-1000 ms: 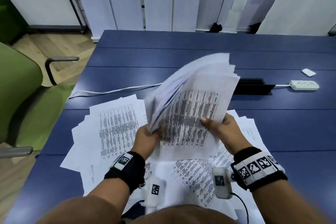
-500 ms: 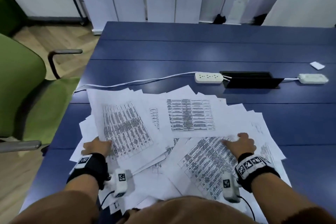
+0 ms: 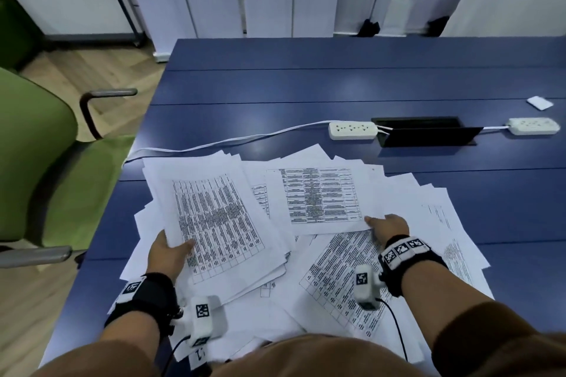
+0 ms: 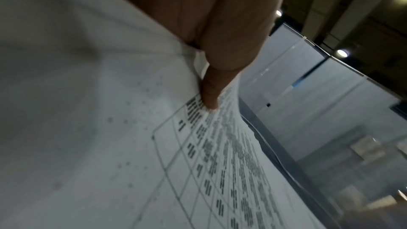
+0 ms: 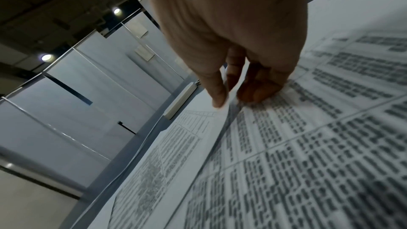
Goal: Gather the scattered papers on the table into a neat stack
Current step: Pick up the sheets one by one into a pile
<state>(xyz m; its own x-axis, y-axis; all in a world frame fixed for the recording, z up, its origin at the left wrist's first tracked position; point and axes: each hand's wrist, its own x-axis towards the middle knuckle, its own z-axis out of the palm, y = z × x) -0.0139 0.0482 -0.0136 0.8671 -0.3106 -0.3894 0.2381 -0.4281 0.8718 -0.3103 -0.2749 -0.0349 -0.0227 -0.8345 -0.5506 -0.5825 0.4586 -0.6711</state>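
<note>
Many white printed sheets lie fanned and overlapping across the near half of the blue table (image 3: 306, 86). My left hand (image 3: 176, 249) grips the near edge of a thick tilted pile (image 3: 214, 217) on the left. Its thumb (image 4: 209, 100) presses on the top sheet, and the other fingers are hidden under the paper. My right hand (image 3: 381, 222) pinches the near right corner of a centre sheet (image 3: 321, 196). The thumb (image 5: 218, 97) lies on top and the fingers (image 5: 259, 93) sit below the corner, on a lower sheet (image 3: 337, 269).
Beyond the papers lie a white power strip (image 3: 352, 130) with its cable (image 3: 229, 141), a black cable box (image 3: 425, 131), a second strip (image 3: 534, 125) and a small white card (image 3: 539, 102). A green chair (image 3: 46, 177) stands by the table's left edge.
A second ago both hands held a bundle upright above the table. It then came down and spread out. Now the left hand grips the left pile and the right hand has reached forward to the centre sheet.
</note>
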